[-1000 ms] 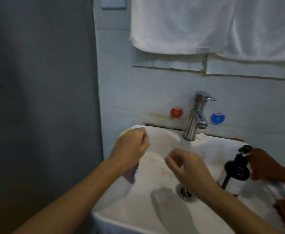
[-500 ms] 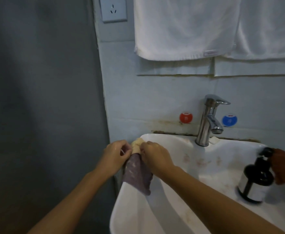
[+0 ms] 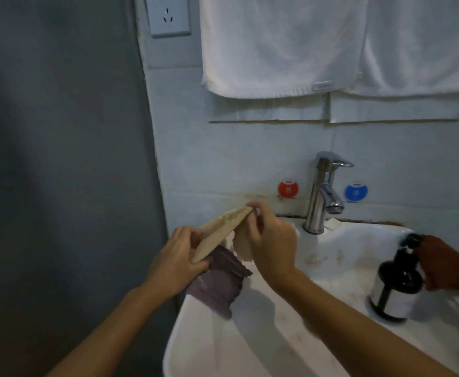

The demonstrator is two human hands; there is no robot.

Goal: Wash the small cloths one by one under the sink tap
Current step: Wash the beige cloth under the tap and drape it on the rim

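**Q:** What do my hands hold at this instant?

**A:** My left hand (image 3: 180, 261) has its fingers curled round two small cloths: the lower end of a beige cloth (image 3: 220, 232) and the gathered top of a purple cloth (image 3: 217, 284), which hangs down from that hand over the sink's (image 3: 331, 240) left rim. My right hand (image 3: 270, 240) pinches the upper end of the beige cloth between thumb and fingertips, so the cloth is stretched in a slanting band between the two hands, rising from left hand to right.

**Q:** Where do the cloths lie relative to the tap?

**A:** The tap (image 3: 322, 194) stands just beyond and to the right of my right hand, apart from both cloths. I cannot tell whether water is running from it.

**Q:** What else appears beside my hands?

**A:** A dark pump bottle (image 3: 394, 284) stands on the sink well to the right of my right hand, with another person's hand (image 3: 440, 262) at its pump. White towels (image 3: 282, 44) hang on the wall above, and a socket (image 3: 168, 14) sits above my left hand.
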